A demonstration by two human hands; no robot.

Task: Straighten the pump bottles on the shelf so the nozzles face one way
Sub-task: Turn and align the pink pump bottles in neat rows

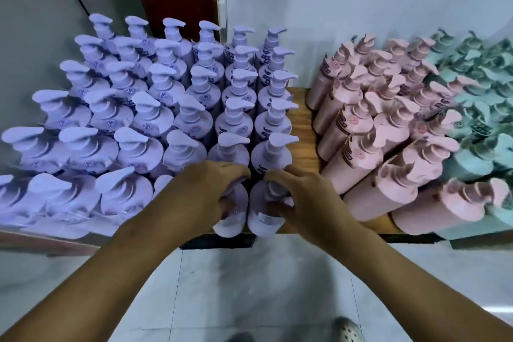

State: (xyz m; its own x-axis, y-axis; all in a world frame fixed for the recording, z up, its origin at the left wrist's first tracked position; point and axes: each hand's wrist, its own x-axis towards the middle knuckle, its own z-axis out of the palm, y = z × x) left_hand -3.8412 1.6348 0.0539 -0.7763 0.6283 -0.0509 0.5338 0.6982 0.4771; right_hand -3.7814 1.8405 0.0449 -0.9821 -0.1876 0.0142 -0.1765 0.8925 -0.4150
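2 bare arms reach forward, hands side by side, each closed over a pump top.
The left hand (205,189) curls its fingers over the pump of the left front bottle (237,200), thumb tucked beneath — the right hand (302,200) grips the right front bottle (259,203) likewise. Both forearms rise from the lower corners, angling inward; the 2 hands' fingertips lie close, not touching.
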